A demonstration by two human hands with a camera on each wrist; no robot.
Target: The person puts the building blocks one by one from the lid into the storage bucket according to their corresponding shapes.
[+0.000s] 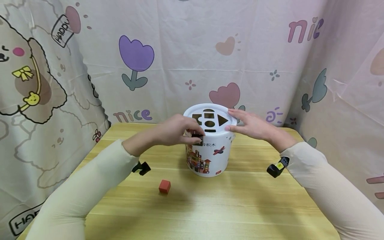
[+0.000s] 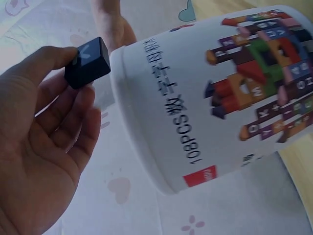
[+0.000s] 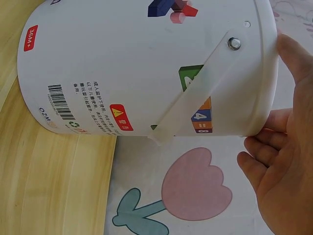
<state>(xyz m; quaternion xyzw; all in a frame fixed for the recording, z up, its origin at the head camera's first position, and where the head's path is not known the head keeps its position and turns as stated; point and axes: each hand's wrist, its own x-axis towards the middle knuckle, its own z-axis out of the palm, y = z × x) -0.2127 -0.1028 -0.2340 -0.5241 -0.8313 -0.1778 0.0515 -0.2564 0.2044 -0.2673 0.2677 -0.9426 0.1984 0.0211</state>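
Observation:
A white lidded bucket (image 1: 210,156) stands upright on the table; its lid (image 1: 217,107) has several shaped holes. Between thumb and fingers, my left hand (image 1: 175,130) pinches a dark block (image 2: 88,63) with a pale mark on one face, just outside the lid's rim. The hand partly covers the block in the head view. My right hand (image 1: 250,125) rests on the right side of the lid's rim with thumb and fingers spread, as the right wrist view also shows. A red cube (image 1: 164,186) lies on the table in front of the bucket, to the left.
The wooden table (image 1: 240,210) reaches back to a patterned cloth (image 1: 180,43), which also hangs at both sides. On the bucket's side hangs a pale strap handle (image 3: 200,88) fixed by a metal rivet. Small black devices (image 1: 277,167) are worn at both wrists.

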